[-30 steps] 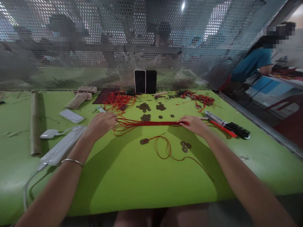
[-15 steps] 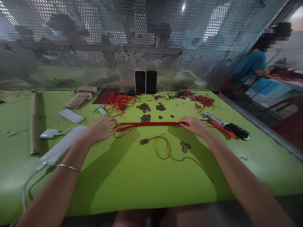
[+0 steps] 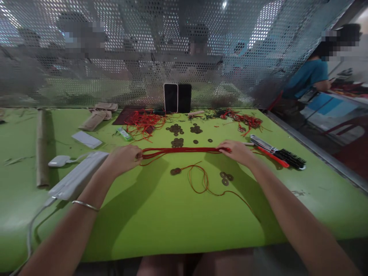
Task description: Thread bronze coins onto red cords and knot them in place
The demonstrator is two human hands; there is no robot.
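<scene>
Both hands, left [image 3: 124, 158] and right [image 3: 234, 151], pinch the ends of a red cord bundle [image 3: 184, 150] stretched between them. Coins [image 3: 177, 143] lie on the desk [image 3: 161, 222] just beyond it.

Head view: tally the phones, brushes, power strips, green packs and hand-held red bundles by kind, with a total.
Phones: 2
Brush: 1
Power strip: 1
Green pack: 1
Red bundle, held: 1
Total: 6
</scene>
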